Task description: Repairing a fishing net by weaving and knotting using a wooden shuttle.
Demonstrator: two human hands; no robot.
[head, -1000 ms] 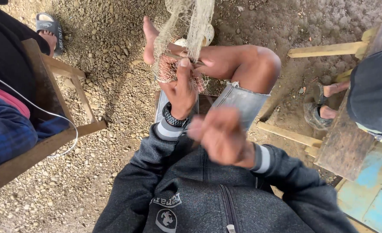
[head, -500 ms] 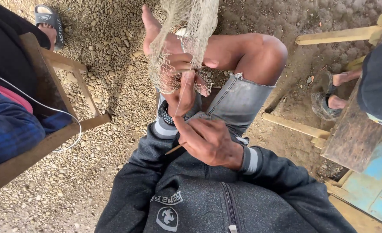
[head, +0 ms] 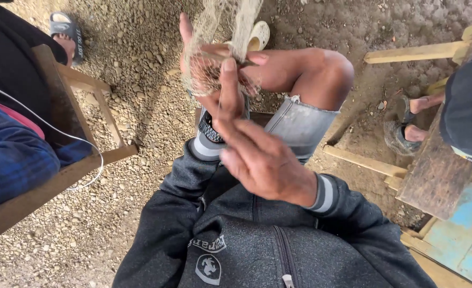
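Observation:
A pale, fine-meshed net [head: 230,26] hangs down from the top of the view over my bare knee [head: 321,74]. My left hand [head: 214,90], with a dark watch on its wrist, is closed on a bunch of the net and a thin wooden stick [head: 220,55] lying across it. My right hand [head: 262,160] is just below it, back to the camera, with its fingers stretched up toward my left wrist. What lies in its palm is hidden. I wear a dark grey zipped jacket [head: 257,240] and cut-off denim shorts [head: 294,125].
A wooden chair frame [head: 81,128] stands at the left, with a person in dark blue clothing [head: 6,154] and a white cable [head: 60,138]. At the right are another person's sandalled feet [head: 406,128], a wooden bench [head: 438,170] and a blue board [head: 470,245]. The ground is gravel [head: 134,64].
My right hand, blurred in motion a second ago, has come in close under my left wrist. My left hand keeps its hold on the net and sits a little higher in view.

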